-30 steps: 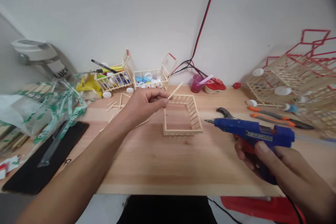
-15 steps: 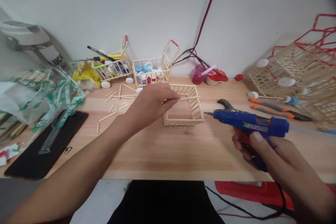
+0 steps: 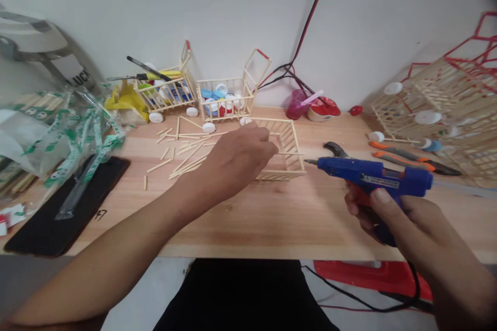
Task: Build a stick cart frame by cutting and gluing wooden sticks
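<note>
The left hand (image 3: pixel 246 152) appears to pinch a thin stick (image 3: pixel 290 154) laid across the basket frame (image 3: pixel 296 138), which sits on the tabletop (image 3: pixel 272 222) in front of the body; the fingertips are mostly hidden. The right hand (image 3: pixel 407 222) is wrapped around the handle of a blue glue gun (image 3: pixel 349 169); trigger pressure cannot be told. The nozzle (image 3: pixel 311 162) points at the frame's right side, just beside it. A sideways slip of the gun could knock the slender rail out of line. A loose pinch could let the stick skew. If the nozzle is hot, reaching further left could burn the fingers.
</note>
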Motion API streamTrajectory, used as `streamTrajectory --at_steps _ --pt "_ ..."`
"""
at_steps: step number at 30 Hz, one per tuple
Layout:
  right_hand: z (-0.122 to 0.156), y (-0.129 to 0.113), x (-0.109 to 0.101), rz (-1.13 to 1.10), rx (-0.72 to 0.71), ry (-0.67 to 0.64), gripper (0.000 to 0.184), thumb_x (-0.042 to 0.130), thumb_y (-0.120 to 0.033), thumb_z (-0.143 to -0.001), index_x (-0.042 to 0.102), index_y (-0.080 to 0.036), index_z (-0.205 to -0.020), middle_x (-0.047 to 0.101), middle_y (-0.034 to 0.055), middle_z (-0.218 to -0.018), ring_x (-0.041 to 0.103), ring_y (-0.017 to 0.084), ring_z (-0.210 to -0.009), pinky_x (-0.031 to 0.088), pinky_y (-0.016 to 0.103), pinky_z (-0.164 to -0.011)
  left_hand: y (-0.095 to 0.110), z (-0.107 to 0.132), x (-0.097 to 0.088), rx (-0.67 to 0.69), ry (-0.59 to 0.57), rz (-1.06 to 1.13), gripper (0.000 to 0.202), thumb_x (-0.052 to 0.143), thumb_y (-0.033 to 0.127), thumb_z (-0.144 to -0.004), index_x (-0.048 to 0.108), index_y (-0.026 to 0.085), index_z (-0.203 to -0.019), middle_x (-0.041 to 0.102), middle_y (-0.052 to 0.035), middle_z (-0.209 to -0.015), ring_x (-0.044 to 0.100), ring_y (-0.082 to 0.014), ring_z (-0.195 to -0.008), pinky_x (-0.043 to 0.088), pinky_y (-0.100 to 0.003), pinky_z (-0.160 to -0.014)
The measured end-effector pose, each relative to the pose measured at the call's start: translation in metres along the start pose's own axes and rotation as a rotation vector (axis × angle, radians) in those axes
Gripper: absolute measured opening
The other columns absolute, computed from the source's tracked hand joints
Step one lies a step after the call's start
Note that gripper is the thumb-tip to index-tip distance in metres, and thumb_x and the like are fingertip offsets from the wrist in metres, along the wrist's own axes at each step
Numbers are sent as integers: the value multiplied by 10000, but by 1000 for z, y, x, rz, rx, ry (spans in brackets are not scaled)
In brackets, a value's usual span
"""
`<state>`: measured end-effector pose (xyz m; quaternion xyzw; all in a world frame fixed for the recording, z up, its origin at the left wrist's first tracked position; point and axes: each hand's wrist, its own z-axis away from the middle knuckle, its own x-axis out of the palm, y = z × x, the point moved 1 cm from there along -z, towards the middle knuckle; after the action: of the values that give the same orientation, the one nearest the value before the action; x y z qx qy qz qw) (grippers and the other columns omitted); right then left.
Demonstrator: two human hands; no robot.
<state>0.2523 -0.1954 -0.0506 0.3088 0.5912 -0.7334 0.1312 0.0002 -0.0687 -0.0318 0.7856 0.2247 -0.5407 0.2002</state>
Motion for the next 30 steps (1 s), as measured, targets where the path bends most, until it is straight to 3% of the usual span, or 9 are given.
streamTrajectory --at_steps 11,21,30 --pt "-4 15 -2 -18 -65 -13 531 522 -730 -825 671 -221 -839 651 82 -764 564 200 -596 450 310 -497 6 -2 4 4 -76 -41 263 443 182 -982 675 141 -866 650 -68 -896 545 -186 -842 397 -308 -691" --pt "2 2 3 -27 -48 18 549 521 -736 -828 652 -203 -803 630 68 -703 545 197 -610 428 305 -517 8 -2 4 29 -61 -41 287 449 173 -978 682 140 -814 634 -63 -853 541 -186 -834 383 -303 -671" --pt "3 5 3 -4 -69 38 538 496 -711 -864 656 -202 -790 626 64 -700 537 176 -584 420 289 -491 8 -2 5 47 -49 -52 272 458 138 -955 666 143 -780 625 -61 -824 542 -185 -828 387 -296 -657"
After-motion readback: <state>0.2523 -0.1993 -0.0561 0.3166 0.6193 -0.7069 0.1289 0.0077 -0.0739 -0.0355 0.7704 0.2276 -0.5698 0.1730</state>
